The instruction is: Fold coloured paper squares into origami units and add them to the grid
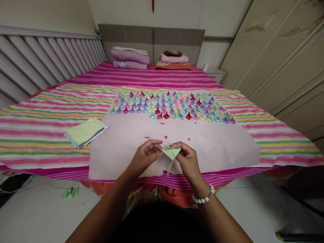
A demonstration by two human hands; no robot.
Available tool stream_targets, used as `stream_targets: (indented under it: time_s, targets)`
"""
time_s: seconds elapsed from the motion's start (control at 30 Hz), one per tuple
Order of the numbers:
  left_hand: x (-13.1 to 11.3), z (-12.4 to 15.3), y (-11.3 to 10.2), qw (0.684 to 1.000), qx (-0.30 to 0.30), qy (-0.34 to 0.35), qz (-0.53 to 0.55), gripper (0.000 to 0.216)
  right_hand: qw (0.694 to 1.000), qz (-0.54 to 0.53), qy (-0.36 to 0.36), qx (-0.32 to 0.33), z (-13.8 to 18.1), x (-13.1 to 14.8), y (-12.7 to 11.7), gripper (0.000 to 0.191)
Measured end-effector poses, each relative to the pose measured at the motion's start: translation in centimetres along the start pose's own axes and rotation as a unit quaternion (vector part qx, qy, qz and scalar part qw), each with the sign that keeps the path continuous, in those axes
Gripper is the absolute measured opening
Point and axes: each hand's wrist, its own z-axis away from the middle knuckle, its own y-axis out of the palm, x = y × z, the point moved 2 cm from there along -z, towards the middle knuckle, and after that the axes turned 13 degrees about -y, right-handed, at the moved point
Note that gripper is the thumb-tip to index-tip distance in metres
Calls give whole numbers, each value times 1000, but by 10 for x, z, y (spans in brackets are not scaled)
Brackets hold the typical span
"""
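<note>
A light green piece of folded origami paper (pixel 171 153) is held over the front part of the large pale sheet, with one narrow point hanging down. My right hand (pixel 188 159) pinches its right side between thumb and fingers, and a white beaded bracelet circles that wrist. At the paper's left corner is my left hand (pixel 146 155), its fingers curled and thumb close to the index finger, seemingly pinching the tip. Rows of small folded paper pieces (pixel 164 104) in many colours cover the far part of the pale sheet (pixel 121 148).
To the left, a stack of square paper (pixel 84 132) with yellow-green on top lies partly on the striped bedspread (pixel 37 135). Small red scraps (pixel 165 137) dot the sheet. A crumpled green paper (pixel 70 193) is on the floor. Folded bedding (pixel 130 58) sits by the headboard.
</note>
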Motion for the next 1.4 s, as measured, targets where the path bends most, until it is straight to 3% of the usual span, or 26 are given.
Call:
stream_targets:
  time_s: [0.2,0.37,0.43,0.53,0.63,0.7,0.77,0.9,1.17,1.4]
  targets:
    - [4,1,-5,995,8,17,-99,61,999,32,-25,18,-1,0,-1,12]
    - [0,8,8,987,53,16,-148,78,996,50,-65,29,0,2,4,14]
    - [0,8,14,986,16,9,-166,69,997,51,-42,27,2,1,6,13]
    - [3,6,16,972,-93,44,-211,52,998,59,-11,17,4,-1,6,11]
    - [5,11,15,937,-201,87,-273,52,997,77,-12,-8,5,-2,5,9]
    - [7,16,15,922,-236,67,-299,53,995,96,-18,-30,5,-4,4,7]
    - [10,20,18,931,-223,21,-289,53,991,119,-29,-46,6,-4,4,7]
    - [17,22,28,973,-132,-58,-180,56,987,148,-56,-37,9,-4,8,8]
    - [20,14,27,977,-148,-7,-155,42,986,148,-77,2,15,-2,17,7]
    - [12,9,20,989,-94,-70,-95,37,996,85,-27,-9,12,-8,14,14]
